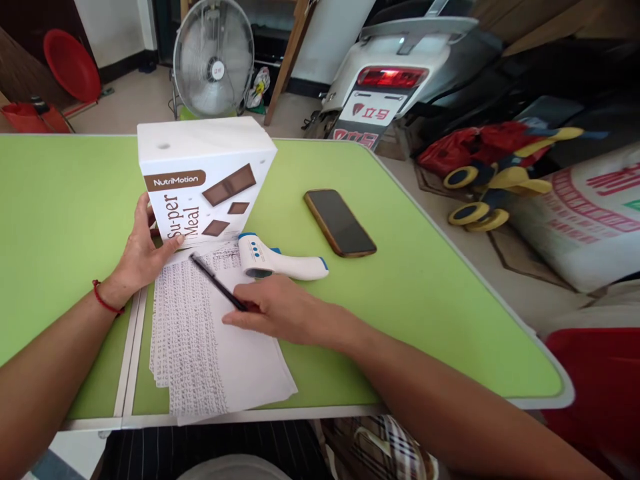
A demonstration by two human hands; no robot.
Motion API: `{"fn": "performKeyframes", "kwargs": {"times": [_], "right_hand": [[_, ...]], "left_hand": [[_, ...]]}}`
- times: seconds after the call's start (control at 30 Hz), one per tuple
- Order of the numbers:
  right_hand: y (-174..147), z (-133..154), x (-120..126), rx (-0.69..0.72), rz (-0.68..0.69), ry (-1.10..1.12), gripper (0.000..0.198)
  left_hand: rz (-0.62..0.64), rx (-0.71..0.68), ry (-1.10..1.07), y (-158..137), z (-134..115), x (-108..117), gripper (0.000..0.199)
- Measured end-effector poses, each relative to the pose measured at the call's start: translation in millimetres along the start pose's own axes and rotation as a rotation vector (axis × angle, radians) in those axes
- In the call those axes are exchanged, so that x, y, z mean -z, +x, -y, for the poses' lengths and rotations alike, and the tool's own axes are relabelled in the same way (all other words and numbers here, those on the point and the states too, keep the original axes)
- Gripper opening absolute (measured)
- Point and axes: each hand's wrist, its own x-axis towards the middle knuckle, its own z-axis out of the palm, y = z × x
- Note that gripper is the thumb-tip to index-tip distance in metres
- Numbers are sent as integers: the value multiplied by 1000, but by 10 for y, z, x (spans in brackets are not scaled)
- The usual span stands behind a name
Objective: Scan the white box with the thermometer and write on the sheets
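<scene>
1. White cardboard box (200, 197), printed "NutriMotion" over brown bars, is held upright by the left hand (145, 250) near the far end of the paper; whether its base is resting on the table (425, 300) cannot be told.
2. The left fingers are clamped on the box's lower left corner, with the thumb pressed to the printed front and the other fingers partly hidden by the side. A red bracelet (104, 303) is worn on that wrist.
3. A black pen (217, 283) is gripped by the right hand (275, 307), its thumb and fingers closed together around the near end. The far end is pointed at the box's lower edge; whether anything is touched by it cannot be told.
4. Sheets of paper (250, 367), covered on the left with written rows, are spread beneath the pen.
5. A white and blue thermometer (285, 262) is laid just beyond the right hand, partly over the paper.
6. A phone (340, 223) is placed farther right, screen up.
</scene>
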Motion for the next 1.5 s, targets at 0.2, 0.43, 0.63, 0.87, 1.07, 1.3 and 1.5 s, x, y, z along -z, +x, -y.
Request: {"fn": "performKeyframes", "kwargs": {"times": [0.2, 0.43, 0.63, 0.87, 1.07, 1.3, 1.5], "right_hand": [[1, 13, 53, -36, 3, -326, 23], [-53, -207, 269, -222, -396, -471, 34], [-25, -298, 435, -350, 46, -467, 35], [-107, -266, 475, -252, -110, -259, 35], [-70, -146, 274, 26, -362, 605, 29], [182, -100, -184, -71, -460, 980, 24], [185, -22, -250, -63, -421, 1043, 27]], "left_hand": [[-36, 89, -42, -11, 32, 19, 76], [-84, 124, -92, -21, 3, 34, 80], [-162, 205, -154, -39, -50, 29, 75], [-189, 227, -157, -34, -35, 33, 67], [-114, 166, -117, -31, -67, 22, 58], [-66, 117, -105, -21, -92, -3, 52], [-76, 91, -80, -18, -65, -15, 51]]}}
